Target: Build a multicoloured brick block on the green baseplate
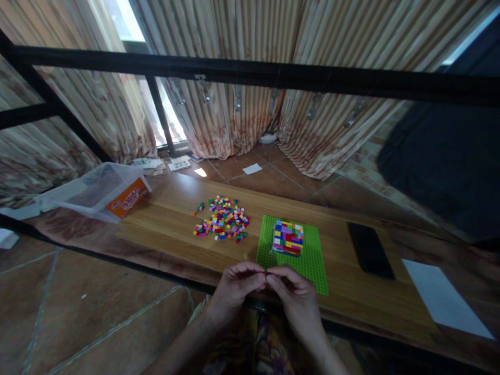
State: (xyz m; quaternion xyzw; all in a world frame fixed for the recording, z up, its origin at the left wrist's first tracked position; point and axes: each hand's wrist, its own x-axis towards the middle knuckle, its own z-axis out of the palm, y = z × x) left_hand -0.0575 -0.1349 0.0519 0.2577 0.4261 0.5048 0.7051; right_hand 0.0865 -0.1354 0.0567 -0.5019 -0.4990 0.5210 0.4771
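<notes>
My left hand (238, 289) and my right hand (295, 294) meet at the table's near edge, both closed in a pinch with their fingertips together. A tiny dark piece shows between the fingertips; it is mostly hidden and too small to name. Just beyond my right hand lies a green studded baseplate (314, 265). On it stands a low block of multicoloured building bricks (288, 238), its top a patchwork of red, yellow, blue, white and purple. Farther left, a loose pile of small coloured bricks (224, 216) is spread on the wooden table (172, 224).
A clear plastic bin (97, 187) with an orange label lies at the table's left end. Right of the baseplate are a black phone (370, 250) and a white sheet of paper (445, 297). A black metal rail (250, 70) crosses before striped curtains (234, 120).
</notes>
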